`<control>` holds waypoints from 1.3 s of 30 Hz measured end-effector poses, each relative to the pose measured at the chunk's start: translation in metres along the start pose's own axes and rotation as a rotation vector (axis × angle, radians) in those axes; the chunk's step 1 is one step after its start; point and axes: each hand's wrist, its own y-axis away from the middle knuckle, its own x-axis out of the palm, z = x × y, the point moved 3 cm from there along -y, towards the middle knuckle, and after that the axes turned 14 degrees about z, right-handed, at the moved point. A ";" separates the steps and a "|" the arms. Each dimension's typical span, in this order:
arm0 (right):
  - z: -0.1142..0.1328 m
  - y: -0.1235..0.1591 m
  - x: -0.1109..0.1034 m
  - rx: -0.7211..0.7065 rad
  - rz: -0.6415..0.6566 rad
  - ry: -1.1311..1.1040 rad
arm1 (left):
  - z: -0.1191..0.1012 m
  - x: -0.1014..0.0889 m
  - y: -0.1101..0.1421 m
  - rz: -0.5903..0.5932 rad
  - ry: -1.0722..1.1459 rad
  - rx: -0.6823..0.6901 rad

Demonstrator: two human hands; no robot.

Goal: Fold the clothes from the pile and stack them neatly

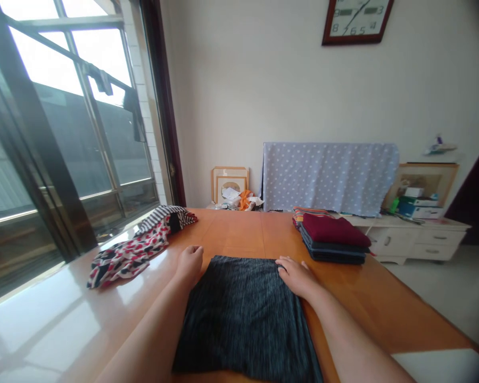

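Observation:
A dark blue-grey, streaky piece of clothing (247, 314) lies spread fairly flat on the wooden table (231, 229) in front of me. Its exact kind does not show. My left hand (190, 263) is at its far left corner, fingers curled in; whether cloth is inside them is hidden. On the far right corner rests my right hand (296, 274), its fingers stretched out over the fabric's edge.
Beyond my right hand stands a stack of folded clothes with a maroon one (335, 230) on top. Crumpled patterned clothes (131, 252) lie at the table's left. Glass windows (104, 133) are on the left; a white cabinet (427, 239) stands behind at right.

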 end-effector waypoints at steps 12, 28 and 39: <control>-0.005 -0.007 0.002 -0.027 -0.093 0.000 | 0.036 -0.039 0.073 0.399 -0.385 -0.084; -0.009 0.008 -0.006 0.144 -0.086 -0.082 | -0.010 -0.018 0.016 0.223 -0.809 0.085; -0.006 0.044 -0.039 0.395 -0.004 -0.094 | -0.067 0.050 -0.047 0.149 -0.819 0.167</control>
